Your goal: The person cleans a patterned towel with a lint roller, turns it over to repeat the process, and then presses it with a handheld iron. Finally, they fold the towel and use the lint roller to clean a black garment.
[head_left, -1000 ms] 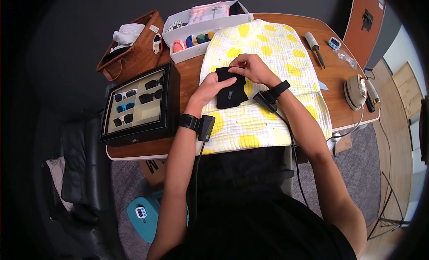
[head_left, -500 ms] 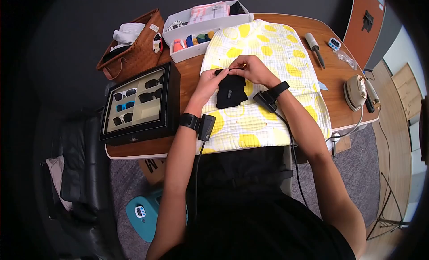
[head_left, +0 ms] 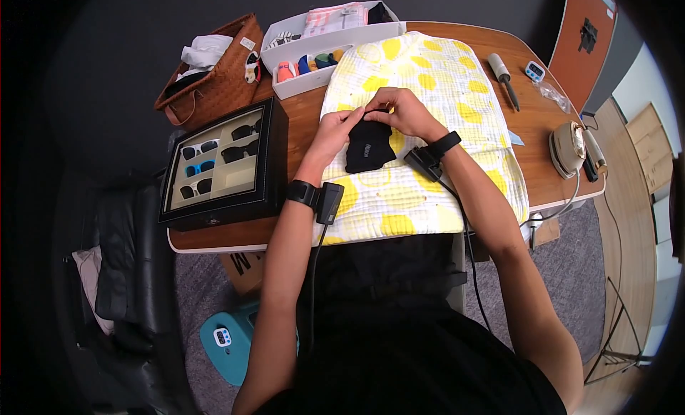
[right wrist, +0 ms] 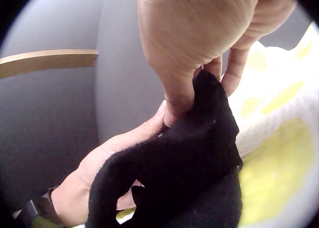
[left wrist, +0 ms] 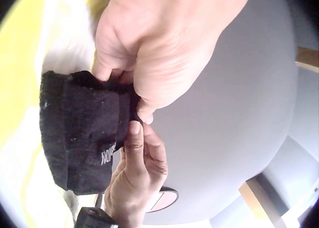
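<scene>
A folded black sock (head_left: 369,145) with small pale lettering hangs from both hands over the yellow-patterned white cloth (head_left: 421,208). My left hand (head_left: 332,135) pinches its far edge between thumb and fingers. Right beside it, my right hand (head_left: 405,114) pinches the same edge, the two thumbs meeting there. In the left wrist view the sock (left wrist: 82,133) shows a thick band along one side, and the left hand (left wrist: 159,44) hides part of its top. From the right wrist, a loop of the sock (right wrist: 189,163) stands open below the right hand (right wrist: 199,34).
Left on the table stands a black glasses case (head_left: 265,194) with several sunglasses inside. Behind are a brown woven basket (head_left: 232,76) and a white box (head_left: 285,90) of rolled socks. To the right lie a lint roller (head_left: 503,80), a timer (head_left: 534,70) and a corded garment steamer (head_left: 567,147).
My left thumb has moved from lying across the sock up to its far edge, next to the right fingertips. The sock's far end is now gathered between the hands. The right hand barely moved.
</scene>
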